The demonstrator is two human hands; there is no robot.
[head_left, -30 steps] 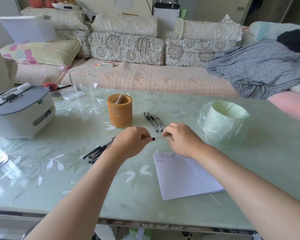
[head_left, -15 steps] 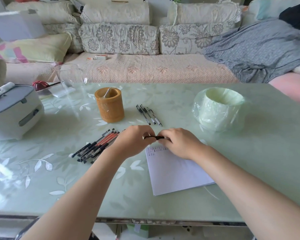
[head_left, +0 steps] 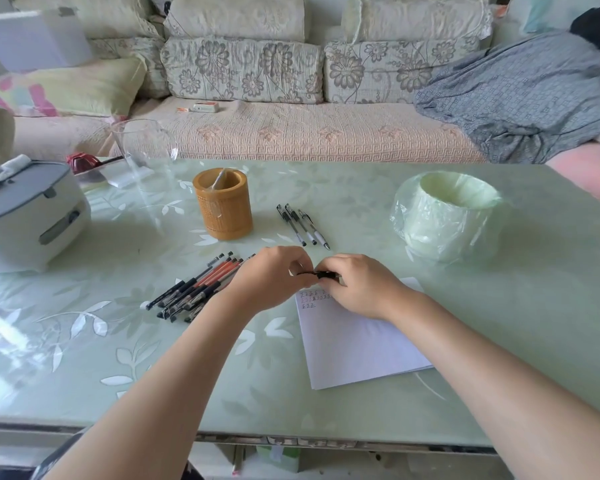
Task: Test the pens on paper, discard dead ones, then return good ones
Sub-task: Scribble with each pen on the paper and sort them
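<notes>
My left hand and my right hand meet above the top edge of a white paper sheet and together pinch one black pen held level between them. Small test marks show at the paper's top left. A pile of several black and orange pens lies left of my left hand. Three pens lie side by side beyond my hands. An orange-brown pen holder stands behind the pile. A small bin lined with a pale green bag sits at the right.
A white and grey appliance stands at the table's left. A clear glass jug and a red object sit at the far left edge. A sofa with cushions runs behind the green table.
My hands have come together on the pen and dropped down to the top of the paper. The camera tilted down, so the pen pile is in fuller view.
</notes>
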